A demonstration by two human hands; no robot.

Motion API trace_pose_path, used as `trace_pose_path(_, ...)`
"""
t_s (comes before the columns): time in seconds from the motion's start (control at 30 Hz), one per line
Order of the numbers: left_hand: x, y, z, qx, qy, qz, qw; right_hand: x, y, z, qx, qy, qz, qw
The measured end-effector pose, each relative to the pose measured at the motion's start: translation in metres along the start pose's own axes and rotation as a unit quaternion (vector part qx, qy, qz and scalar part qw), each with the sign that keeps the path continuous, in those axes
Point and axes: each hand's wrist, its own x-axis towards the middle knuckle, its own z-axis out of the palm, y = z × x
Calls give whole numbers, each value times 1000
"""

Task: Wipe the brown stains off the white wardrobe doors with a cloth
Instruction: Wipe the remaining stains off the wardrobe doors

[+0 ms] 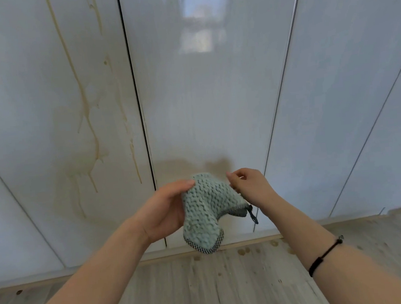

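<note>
A pale green knitted cloth (pixel 205 209) with a dark checked edge hangs in front of the white wardrobe doors (pixel 203 103), clear of them. My left hand (pixel 163 210) grips its left side, thumb on top. My right hand (pixel 250 186) pinches its upper right edge. Brown drip stains (pixel 89 127) run down the left door, ending in a wide smear low on that door. The middle door behind the cloth shows only a faint tint.
The wardrobe's base strip (pixel 84 272) meets a light wooden floor (pixel 205 290). Brown drops (pixel 243 251) dot the floor near the base on the right. A black band (pixel 325 254) circles my right wrist. More white doors stand at far right.
</note>
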Motion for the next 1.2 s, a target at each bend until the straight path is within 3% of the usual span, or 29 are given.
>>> trace_pose_path(0.07,0,3,-4,-22,41,27,999,-1,-2,-3,37,-12,98,994)
trace_pose_path(0.2,2,5,-9,-32,90,60,994,-6,1,-8,115,-188,246,944)
trace_pose_path(0.3,4,4,-9,-35,86,65,994,-5,-3,-5,173,-289,252,907)
trace_pose_path(0.47,9,-1,-8,0,80,80,994,-3,-9,3,217,-334,226,889)
trace_pose_path(0.63,11,-6,-12,97,100,76,987,-8,-11,14,300,-268,138,905)
trace_pose_path(0.8,13,-8,-18,234,186,94,950,-8,-14,11,342,-173,114,917)
trace_pose_path(1.07,14,-12,-19,269,157,152,938,-6,-15,6,363,-103,145,915)
trace_pose_path(1.2,18,-13,-20,274,214,146,926,-7,-18,3,373,-76,133,915)
